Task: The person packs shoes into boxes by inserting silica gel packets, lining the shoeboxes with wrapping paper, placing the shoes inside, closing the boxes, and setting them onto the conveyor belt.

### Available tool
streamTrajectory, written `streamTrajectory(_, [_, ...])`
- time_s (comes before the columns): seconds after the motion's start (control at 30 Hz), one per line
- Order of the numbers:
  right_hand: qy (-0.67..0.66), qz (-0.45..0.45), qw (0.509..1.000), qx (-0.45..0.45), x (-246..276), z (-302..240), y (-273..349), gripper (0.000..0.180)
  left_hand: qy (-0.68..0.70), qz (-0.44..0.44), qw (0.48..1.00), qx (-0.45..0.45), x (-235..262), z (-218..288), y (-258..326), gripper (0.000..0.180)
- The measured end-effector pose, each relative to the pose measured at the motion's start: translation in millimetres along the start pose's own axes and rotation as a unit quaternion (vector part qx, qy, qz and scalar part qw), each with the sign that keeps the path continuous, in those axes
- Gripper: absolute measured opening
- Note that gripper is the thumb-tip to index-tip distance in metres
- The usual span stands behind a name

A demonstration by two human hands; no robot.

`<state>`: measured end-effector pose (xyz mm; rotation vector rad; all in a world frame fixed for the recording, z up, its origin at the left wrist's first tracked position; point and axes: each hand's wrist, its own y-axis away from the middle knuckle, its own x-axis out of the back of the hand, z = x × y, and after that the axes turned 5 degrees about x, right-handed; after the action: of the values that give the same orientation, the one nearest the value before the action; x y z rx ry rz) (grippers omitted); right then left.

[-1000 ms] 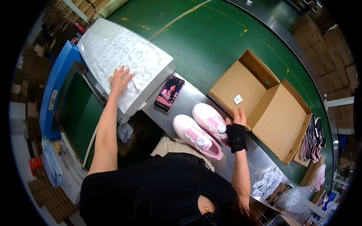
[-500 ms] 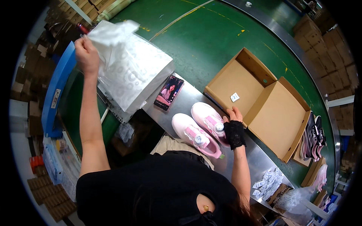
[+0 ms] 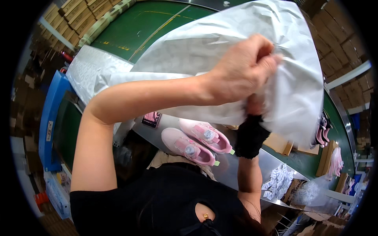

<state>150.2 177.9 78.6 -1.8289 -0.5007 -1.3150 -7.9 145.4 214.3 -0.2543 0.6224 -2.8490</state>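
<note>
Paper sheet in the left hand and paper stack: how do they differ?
The paper sheet is raised and bent in big folds; the paper stack lies flat. The left hand grips the sheet, while no hand touches the stack. The sheet covers much of the view; the stack shows only at the left. Both are whitish.

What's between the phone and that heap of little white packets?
Two pink shoes on the metal table, then the right forearm, in the head view.

Green surface (image 3: pixel 136 29) — dim cartons (image 3: pixel 334 37), apparently stacked
</note>
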Motion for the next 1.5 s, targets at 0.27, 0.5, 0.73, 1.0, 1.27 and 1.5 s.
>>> streamTrajectory(0.27, [-0.236,0.444,0.648,-0.572,7.3,106.6,35.2,0.047,-0.486,-0.209,0.842,-0.107,8.2,-105.4,36.8,0.068])
streamTrajectory(0.5, [-0.382,0.596,0.485,-0.513,28.9,172.2,125.9,0.043,-0.563,-0.258,0.783,0.056,82.1,-169.3,108.8,0.061])
streamTrajectory(0.73, [-0.466,0.544,0.471,-0.515,26.2,176.4,144.0,0.041,-0.562,-0.259,0.784,-0.062,93.2,-196.5,107.4,0.031])
streamTrajectory(1.0, [-0.597,0.537,0.426,-0.417,36.5,170.1,134.6,0.041,-0.582,0.111,0.764,-0.253,136.8,-115.2,9.8,0.037])
streamTrajectory(1.27, [-0.648,0.493,0.328,-0.479,-28.2,157.0,202.0,0.039,-0.563,-0.125,0.817,0.013,132.5,-187.2,128.0,0.051])
streamTrajectory(1.5, [-0.219,0.046,0.971,-0.087,-12.9,-19.7,154.1,0.029,0.006,0.298,0.789,0.537,183.5,-275.0,110.2,0.07])
